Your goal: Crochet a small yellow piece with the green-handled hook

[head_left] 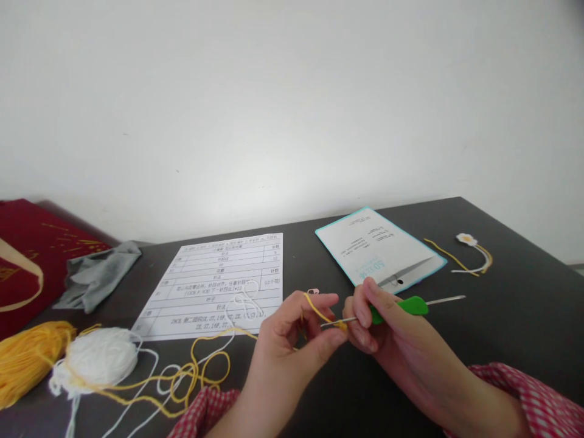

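Note:
A crochet hook with a green handle (413, 306) is gripped in my right hand (387, 322), its thin metal shaft pointing left toward my other hand. Thumb and fingers of my left hand (301, 334) pinch a small bit of yellow crochet work (340, 325) at the hook's tip. Yellow yarn (318, 309) runs over the left index finger and down behind the fingers. The exact loops on the hook are too small to make out. The hook's other metal end (447, 299) sticks out to the right of the handle.
Yellow (36, 359) and white (100, 360) skeins lie at left, loose strands tangled beside them. A printed pattern sheet (214, 286), grey cloth (100, 274) and red bag (27, 261) are behind. A blue-edged packet (378, 249) and small crocheted flower (466, 239) lie right.

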A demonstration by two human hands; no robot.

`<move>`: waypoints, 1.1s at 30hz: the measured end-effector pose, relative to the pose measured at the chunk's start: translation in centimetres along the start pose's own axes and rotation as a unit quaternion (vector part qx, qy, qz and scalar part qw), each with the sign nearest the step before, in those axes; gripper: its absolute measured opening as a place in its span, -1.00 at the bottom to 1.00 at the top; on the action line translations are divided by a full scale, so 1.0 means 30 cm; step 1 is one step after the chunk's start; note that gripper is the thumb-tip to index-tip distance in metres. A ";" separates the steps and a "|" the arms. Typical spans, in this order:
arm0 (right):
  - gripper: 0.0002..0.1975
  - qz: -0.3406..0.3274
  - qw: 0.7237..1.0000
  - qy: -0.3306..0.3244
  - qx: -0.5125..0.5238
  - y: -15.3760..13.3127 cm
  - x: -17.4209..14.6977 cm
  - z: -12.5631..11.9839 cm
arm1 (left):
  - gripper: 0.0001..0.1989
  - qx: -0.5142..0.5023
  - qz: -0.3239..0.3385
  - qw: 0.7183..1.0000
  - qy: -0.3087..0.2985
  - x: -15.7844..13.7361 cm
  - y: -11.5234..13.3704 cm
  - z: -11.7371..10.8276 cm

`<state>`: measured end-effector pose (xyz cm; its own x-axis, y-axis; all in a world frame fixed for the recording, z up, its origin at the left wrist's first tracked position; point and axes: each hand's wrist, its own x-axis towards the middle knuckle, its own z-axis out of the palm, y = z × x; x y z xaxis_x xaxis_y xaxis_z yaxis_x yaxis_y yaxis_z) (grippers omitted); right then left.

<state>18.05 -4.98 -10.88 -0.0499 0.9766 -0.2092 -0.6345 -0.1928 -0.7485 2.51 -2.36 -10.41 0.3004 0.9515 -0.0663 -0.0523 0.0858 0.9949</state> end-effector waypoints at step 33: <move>-0.81 -0.042 0.965 -0.018 -0.258 0.012 0.007 -0.029 | -0.79 0.052 0.015 0.994 0.094 -0.022 0.022 0.013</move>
<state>18.48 -4.94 -11.75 -0.0484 0.9917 -0.1194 -0.1701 -0.1260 -0.9773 2.64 -3.03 -9.70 0.1166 0.9924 -0.0403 0.0432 0.0355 0.9984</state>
